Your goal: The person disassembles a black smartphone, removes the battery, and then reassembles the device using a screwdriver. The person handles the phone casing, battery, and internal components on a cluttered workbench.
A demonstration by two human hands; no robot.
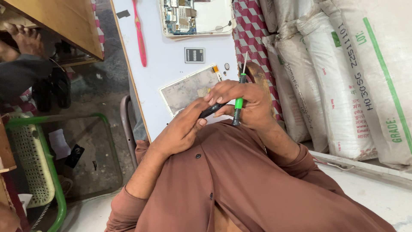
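My left hand [184, 129] gripped the black phone [213, 110] (long axis running toward my right hand [244, 101]); that hand pinched the green screwdriver [238, 99] upright, touching it.

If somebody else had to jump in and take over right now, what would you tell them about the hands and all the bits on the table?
Left hand: gripping the near end of a small black device, thumb on it.
Right hand: fingers over the far end of that device, also holding a green-handled screwdriver, tip pointing up and away.
On the white table: an opened tablet shell just beyond the hands, a small battery, a pink toothbrush, and an exposed circuit board in a white case at the far end.
Done: tablet parts lie taken apart.
Left: the black device is not visibly opened.
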